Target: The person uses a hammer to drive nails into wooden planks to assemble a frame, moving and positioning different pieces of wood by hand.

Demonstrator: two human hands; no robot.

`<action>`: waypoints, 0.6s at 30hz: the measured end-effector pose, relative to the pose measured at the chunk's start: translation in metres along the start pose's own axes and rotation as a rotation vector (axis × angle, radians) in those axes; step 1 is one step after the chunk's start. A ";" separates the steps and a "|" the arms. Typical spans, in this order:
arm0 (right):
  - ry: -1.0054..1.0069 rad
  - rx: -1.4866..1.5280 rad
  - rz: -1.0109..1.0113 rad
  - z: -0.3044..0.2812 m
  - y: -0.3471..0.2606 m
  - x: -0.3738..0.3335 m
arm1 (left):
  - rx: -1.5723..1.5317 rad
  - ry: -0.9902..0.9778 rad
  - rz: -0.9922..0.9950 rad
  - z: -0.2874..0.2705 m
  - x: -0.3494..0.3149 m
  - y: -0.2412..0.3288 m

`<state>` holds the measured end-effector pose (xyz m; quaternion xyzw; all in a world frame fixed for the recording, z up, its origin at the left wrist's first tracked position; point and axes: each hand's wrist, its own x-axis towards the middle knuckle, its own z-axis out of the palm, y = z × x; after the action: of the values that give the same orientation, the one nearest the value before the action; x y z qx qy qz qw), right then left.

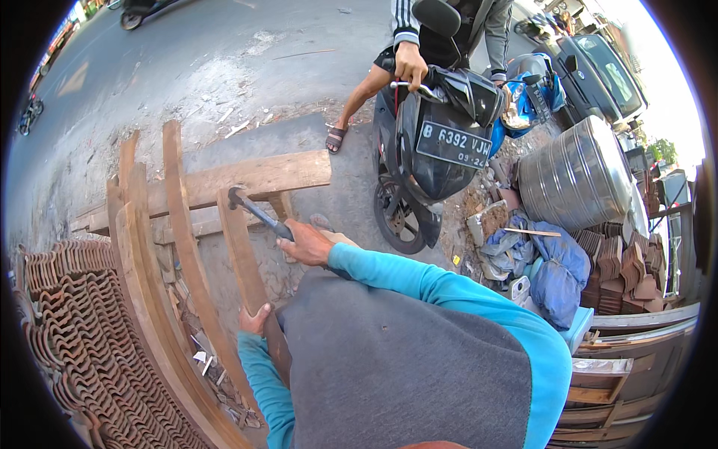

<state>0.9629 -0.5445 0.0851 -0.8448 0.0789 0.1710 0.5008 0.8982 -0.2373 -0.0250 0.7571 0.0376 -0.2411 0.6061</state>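
My right hand [305,243] is wrapped round the handle of a hammer [260,215]. The hammer's dark head is at the far end of a narrow wooden plank [244,262]; whether it touches the wood I cannot tell. Lower down, my left hand [254,319] grips this same plank by its edge, thumb on top. The plank's far end is close to a thick wooden beam [258,173] lying crosswise, and its near end runs beside my body. To the left, several longer planks [183,217] lean across the beam.
Stacked clay roof tiles [97,322] fill the left side. Ahead, a person holds the handlebar of a black motor scooter [437,142]. On the right are a dented metal tank [574,173], a blue tarp bundle [553,273] and more tiles [624,262]. A road [187,60] lies beyond.
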 end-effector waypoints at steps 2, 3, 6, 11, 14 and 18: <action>0.034 0.063 0.002 0.002 0.006 0.000 | 0.088 0.051 -0.030 -0.011 0.002 -0.019; 0.058 0.119 0.003 0.004 0.011 0.001 | 0.094 0.040 -0.028 -0.015 0.004 -0.026; 0.139 0.271 0.127 0.018 0.051 0.026 | 0.217 0.070 -0.069 -0.025 0.010 -0.027; 0.132 0.705 0.330 0.019 0.053 0.039 | 0.297 0.199 -0.047 -0.018 0.008 -0.020; 0.177 0.695 0.347 0.031 0.051 0.040 | 0.505 0.330 -0.076 -0.022 0.004 -0.041; 0.215 0.711 0.333 0.044 0.065 0.047 | 0.428 0.342 -0.035 -0.005 -0.002 -0.009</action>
<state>0.9780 -0.5356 -0.0047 -0.6079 0.3208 0.1227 0.7159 0.8947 -0.2297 -0.0310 0.8968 0.1008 -0.1227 0.4130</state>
